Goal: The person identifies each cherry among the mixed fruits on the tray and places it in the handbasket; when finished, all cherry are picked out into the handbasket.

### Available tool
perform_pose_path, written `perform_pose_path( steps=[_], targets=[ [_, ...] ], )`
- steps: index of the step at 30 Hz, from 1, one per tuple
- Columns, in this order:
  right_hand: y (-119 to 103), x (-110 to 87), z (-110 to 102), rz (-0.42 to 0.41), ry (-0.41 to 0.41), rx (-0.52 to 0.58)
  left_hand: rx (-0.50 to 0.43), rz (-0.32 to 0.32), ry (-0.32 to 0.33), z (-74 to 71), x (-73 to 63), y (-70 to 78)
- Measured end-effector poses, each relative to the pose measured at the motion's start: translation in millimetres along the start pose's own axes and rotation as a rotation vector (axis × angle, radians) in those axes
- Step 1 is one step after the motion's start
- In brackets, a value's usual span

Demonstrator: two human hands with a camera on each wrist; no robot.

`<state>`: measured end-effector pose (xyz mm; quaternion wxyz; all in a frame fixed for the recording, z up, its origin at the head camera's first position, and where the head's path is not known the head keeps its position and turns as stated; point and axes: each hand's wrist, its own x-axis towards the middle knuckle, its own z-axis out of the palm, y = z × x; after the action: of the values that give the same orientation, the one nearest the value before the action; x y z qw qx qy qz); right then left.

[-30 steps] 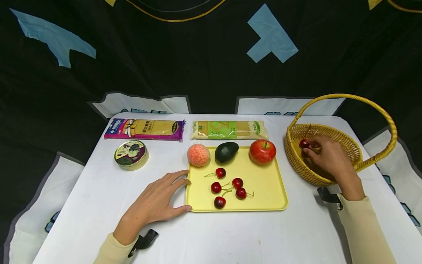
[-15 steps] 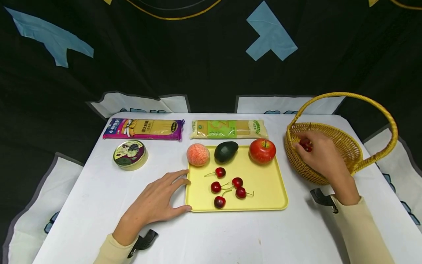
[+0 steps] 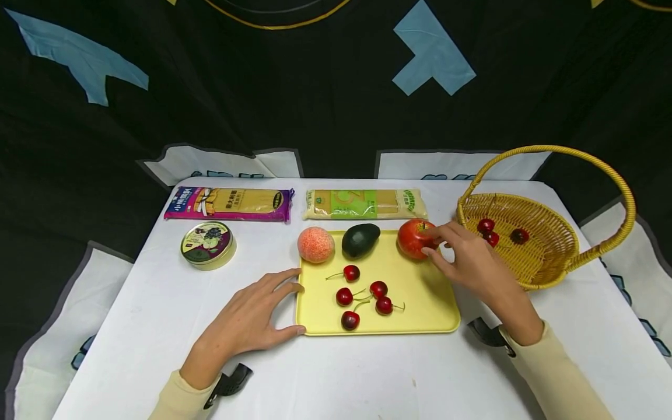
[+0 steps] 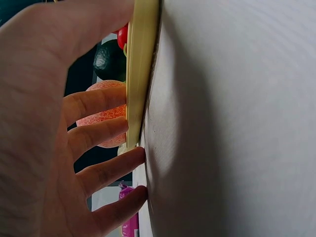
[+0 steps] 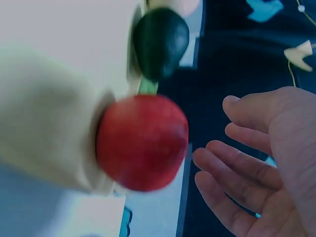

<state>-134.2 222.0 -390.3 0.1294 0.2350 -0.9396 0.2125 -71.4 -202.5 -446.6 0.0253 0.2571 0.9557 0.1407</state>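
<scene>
We note both hands at work over the white-covered table (image 3: 367, 379), beige sleeves pulled to the wrists. The left hand (image 3: 247, 321) lies with fingers spread and thumb held apart, its tips against the left rim of the shallow rectangular yellow tray (image 3: 425, 315); it grips nothing. The right hand (image 3: 475, 262) hovers at the glossy round red apple (image 3: 411, 239), fingers loosely bent and holding nothing; from the right wrist we see a gap between fingertips and fruit. The apple sits in the tray's far right corner. Beside it, along the far rim, we count a dark green, pear-shaped avocado (image 3: 360, 241), then a round, speckled pink-orange peach (image 3: 315, 245) at the far left corner. Five dark red cherries (image 3: 351, 273) with thin green stems lie nearer us on the tray. Right of the tray stands a yellow woven basket (image 3: 553, 236) with a tall hooped handle; three small red fruits (image 3: 520, 235) rest inside, two close together and one apart. Beyond the tray we find a long pale yellow-and-green packet (image 3: 367, 204); to its left, a purple-and-yellow packet (image 3: 231, 204), with a round, flat lidded tin (image 3: 207, 245) just on our side.
</scene>
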Motion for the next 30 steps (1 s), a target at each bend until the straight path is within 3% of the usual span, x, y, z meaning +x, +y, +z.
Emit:
perform_pose_path(
  steps=[7,16,30],
  targets=[
    [-18,-4.4,17,-0.142,-0.049,0.038,0.005,0.001,0.001,0.1,-0.4,0.1],
    [-35,-11.2,33,-0.159,-0.233,0.212,0.002,0.006,0.004,0.0,0.1,0.0],
    [-48,-19.3,45,-0.218,-0.354,0.225,-0.003,0.005,0.006,-0.5,-0.7,0.2]
  ],
)
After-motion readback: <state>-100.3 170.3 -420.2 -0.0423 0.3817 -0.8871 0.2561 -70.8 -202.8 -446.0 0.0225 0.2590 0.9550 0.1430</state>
